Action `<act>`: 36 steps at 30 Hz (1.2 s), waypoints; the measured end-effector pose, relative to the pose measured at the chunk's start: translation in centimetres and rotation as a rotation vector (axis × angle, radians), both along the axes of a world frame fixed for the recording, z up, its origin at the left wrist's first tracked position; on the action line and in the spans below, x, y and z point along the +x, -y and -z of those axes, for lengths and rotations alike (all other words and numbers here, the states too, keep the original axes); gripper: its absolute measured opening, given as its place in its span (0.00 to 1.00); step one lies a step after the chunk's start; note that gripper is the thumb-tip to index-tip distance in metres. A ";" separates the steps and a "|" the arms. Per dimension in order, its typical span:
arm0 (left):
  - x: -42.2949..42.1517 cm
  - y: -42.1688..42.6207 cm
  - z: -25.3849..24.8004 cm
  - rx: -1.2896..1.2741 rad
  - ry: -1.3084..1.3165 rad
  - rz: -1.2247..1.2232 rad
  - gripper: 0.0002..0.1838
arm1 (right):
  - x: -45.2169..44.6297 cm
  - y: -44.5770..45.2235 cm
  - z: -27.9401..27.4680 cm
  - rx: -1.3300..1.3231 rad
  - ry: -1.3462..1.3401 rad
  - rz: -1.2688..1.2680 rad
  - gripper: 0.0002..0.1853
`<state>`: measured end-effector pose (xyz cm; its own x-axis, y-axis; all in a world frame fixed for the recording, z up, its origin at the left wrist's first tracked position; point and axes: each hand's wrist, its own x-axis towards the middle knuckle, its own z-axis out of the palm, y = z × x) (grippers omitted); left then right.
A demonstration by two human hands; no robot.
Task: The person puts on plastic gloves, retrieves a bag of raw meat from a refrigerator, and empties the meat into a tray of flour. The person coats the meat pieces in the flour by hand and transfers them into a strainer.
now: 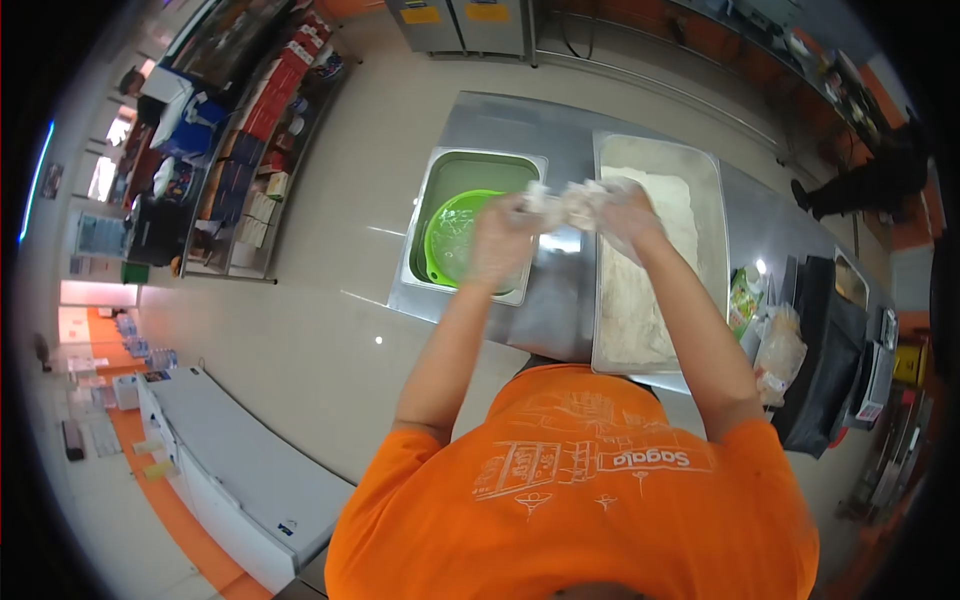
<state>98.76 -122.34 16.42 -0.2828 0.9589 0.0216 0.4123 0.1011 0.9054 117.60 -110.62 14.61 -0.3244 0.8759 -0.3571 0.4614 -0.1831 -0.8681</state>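
Note:
In front of me a lumpy, flour-coated piece is held up between both hands; the coating hides what it is. My left hand is closed on its left end, over the right side of a green colander. My right hand, fingers dusted white, grips the other end above a long metal tray with white flour in it. The colander sits in a smaller steel pan that seems to hold liquid. Motion blurs the fingers a little.
Under both pans is a steel table. A green packet, a plastic bag and a black case lie at its right. Loaded shelves and a white chest freezer stand left. Another person's dark-clothed leg shows far right.

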 end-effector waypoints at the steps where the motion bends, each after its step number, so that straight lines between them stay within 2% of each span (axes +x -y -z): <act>1: -2.3 0.6 0.9 -0.023 -0.030 -0.026 0.15 | -1.5 -1.1 3.2 0.104 -0.068 -0.151 0.19; 3: -6.8 1.6 3.6 -0.210 -0.180 -0.105 0.16 | -5.3 -0.3 4.5 0.008 -0.107 -0.251 0.18; 5: -10.8 2.4 8.3 -0.252 -0.267 -0.171 0.17 | -9.6 0.5 5.3 -0.124 0.034 -0.240 0.18; 7: -12.2 3.3 9.8 -0.297 -0.289 -0.205 0.19 | -13.8 -0.2 12.8 0.014 0.249 -0.330 0.20; 9: -12.6 4.1 10.1 -0.341 -0.245 -0.203 0.21 | -15.7 1.6 13.3 0.036 0.205 -0.311 0.21; 12: -13.2 4.0 13.1 -0.376 -0.459 -0.187 0.21 | -16.8 3.6 12.2 0.051 0.166 -0.352 0.21; 14: -13.7 4.7 14.7 -0.284 -0.596 -0.191 0.20 | -15.6 4.2 10.4 0.022 0.158 -0.416 0.21; 15: -13.6 4.7 15.4 -0.233 -0.653 -0.174 0.20 | -15.3 3.4 13.1 0.085 0.173 -0.455 0.23; 18: -9.8 3.9 11.0 -0.151 -0.495 -0.218 0.16 | -8.2 1.1 9.5 0.118 0.038 -0.392 0.20; 19: -7.6 3.5 9.4 -0.116 -0.419 -0.240 0.15 | -4.5 0.3 7.7 0.050 0.037 -0.299 0.19; 20: -4.6 2.9 7.8 -0.062 -0.413 -0.155 0.14 | -0.7 -0.7 6.9 -0.010 0.033 -0.204 0.19; 21: -1.5 2.0 6.1 0.001 -0.409 -0.077 0.14 | 3.8 -2.7 8.7 0.130 0.287 -0.345 0.19; 23: 4.4 0.7 6.1 0.054 -0.354 0.078 0.15 | 13.1 -5.4 12.3 0.161 0.662 -0.470 0.23; 26: 13.5 -1.7 9.9 -0.131 -0.193 0.439 0.19 | 22.5 -2.6 15.9 -0.074 0.970 -0.425 0.31; 28: 18.8 -3.2 13.4 -0.408 -0.519 0.559 0.27 | 25.6 0.7 18.3 0.000 1.023 -0.796 0.36; 31: 22.4 -4.3 17.7 -0.665 -0.806 0.761 0.31 | 24.9 5.2 18.8 -0.004 0.951 -0.402 0.34; 33: 23.3 -4.2 18.9 -0.705 -0.801 0.747 0.33 | 23.3 6.3 18.6 -0.022 0.864 -0.134 0.31; 36: 22.8 -3.5 20.5 -0.661 -0.795 0.753 0.31 | 22.1 7.0 18.5 0.006 0.809 -0.078 0.23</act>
